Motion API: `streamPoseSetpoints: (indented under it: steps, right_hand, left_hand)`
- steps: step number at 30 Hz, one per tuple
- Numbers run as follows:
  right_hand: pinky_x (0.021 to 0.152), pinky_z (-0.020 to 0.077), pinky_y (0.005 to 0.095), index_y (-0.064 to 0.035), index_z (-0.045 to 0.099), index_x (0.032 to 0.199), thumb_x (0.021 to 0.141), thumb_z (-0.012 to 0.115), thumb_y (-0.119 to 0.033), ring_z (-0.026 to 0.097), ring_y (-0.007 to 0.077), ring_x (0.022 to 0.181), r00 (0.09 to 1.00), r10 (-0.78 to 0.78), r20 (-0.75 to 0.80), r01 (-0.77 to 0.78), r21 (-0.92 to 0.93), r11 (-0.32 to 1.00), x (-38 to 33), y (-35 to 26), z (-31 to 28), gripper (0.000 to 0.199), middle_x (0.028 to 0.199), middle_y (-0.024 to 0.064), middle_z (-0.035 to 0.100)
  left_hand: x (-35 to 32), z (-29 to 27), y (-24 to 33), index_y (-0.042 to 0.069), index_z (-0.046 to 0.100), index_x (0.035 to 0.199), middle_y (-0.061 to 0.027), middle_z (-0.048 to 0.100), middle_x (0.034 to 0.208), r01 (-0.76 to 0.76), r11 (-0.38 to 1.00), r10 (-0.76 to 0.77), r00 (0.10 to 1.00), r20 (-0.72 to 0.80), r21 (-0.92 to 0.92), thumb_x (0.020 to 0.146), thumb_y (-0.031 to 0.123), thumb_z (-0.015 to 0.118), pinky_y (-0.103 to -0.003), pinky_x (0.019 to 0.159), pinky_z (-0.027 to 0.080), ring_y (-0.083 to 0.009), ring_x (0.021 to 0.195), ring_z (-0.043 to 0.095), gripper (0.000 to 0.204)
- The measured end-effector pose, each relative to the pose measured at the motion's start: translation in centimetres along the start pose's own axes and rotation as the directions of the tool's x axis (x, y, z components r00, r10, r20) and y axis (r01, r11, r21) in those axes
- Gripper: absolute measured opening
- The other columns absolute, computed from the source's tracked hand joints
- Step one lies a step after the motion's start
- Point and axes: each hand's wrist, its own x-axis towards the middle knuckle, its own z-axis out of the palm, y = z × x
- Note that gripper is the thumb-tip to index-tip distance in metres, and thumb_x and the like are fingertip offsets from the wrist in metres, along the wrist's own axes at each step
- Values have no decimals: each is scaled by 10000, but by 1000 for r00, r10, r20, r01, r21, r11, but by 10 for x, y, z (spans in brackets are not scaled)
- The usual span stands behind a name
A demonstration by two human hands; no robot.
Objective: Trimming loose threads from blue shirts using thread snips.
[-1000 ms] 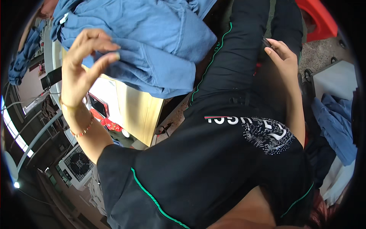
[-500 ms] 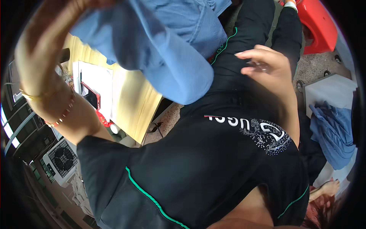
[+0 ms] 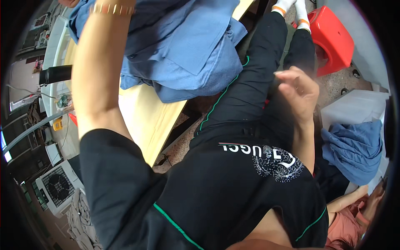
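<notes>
The blue work shirt (image 3: 183, 50) lies bunched on the wooden counter (image 3: 146, 116), long axis running away from the person, under the raised left arm whose grip is out of view, while the right hand (image 3: 298, 93) hovers half-curled, empty, beside it; smoothing it flat first seems wise.

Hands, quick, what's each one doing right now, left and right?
Left hand: out of view past the top edge; only the forearm shows, raised over the blue shirt; grip cannot be told.
Right hand: open, fingers loosely curled, holding nothing.
</notes>
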Motion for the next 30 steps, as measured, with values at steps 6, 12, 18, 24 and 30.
streamPoseSetpoints:
  steps: [6,12,18,24,30]
  right_hand:
    - [599,263,217,34,707,1154,817,778,-30,396,41,685,987,82,135,-89,45,995,-2,8,14,351,858,-18,551]
    - [666,347,180,2,495,1455,790,813,-35,397,45,742,979,87,185,-100,58,993,24,3,41,738,852,-52,440]
    - [595,328,211,-75,535,1453,752,858,-42,366,51,671,966,-161,204,167,-14,986,56,-12,91,773,762,-61,369]
    - [547,235,211,-12,539,1427,712,910,-123,318,35,614,958,-275,78,274,24,961,67,-36,86,813,721,-78,366]
    - [523,220,196,26,656,1254,728,928,-208,317,2,580,889,-374,-265,366,-82,927,46,-51,38,636,691,-98,409]
  left_hand:
    - [-162,-26,35,6,690,988,-14,664,960,188,981,-164,941,-296,52,892,48,740,-231,702,464,-83,817,599,116]
    - [-244,5,30,79,753,1050,-104,673,1065,186,926,-165,982,-89,329,745,131,851,-357,862,489,-261,1014,629,324]
    - [-240,14,15,52,740,1033,-59,687,962,146,930,-67,970,-234,337,867,46,737,-310,831,491,-212,903,639,166]
    - [-172,21,79,-15,692,977,-102,676,843,239,967,-195,914,-355,84,904,12,710,-260,721,504,-178,759,644,80]
    - [-129,41,147,-45,704,1016,-57,696,900,-80,995,97,902,-420,58,910,-82,668,-200,713,484,-105,789,622,117]
